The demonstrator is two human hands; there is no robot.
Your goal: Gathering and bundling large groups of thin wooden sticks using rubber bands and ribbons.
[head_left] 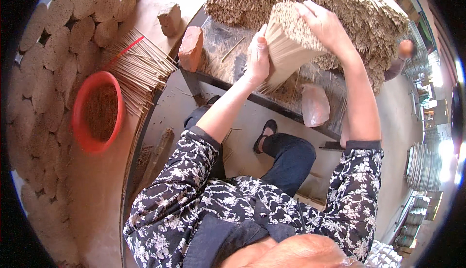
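Observation:
A thick bundle of thin tan sticks (289, 49), much like incense sticks, stands tilted over the dark work table (228, 35). Around its left side curls my left hand (258, 57), thumb up near the top edge. My right hand (326, 25) presses on the far right of its top, fingertips on the stick ends. Right behind the bundle lies a big heap of similar sticks (359, 16), ends facing me. The bundle's lower end is partly hidden.
Two bricks (191, 48) sit at the table's left. A clear plastic bag (315, 105) rests at its near edge. On the left surface are a red bowl (98, 144), loose sticks (141, 66) and stacked brown bundles (56, 49). Another person's arm (395, 66) shows at right.

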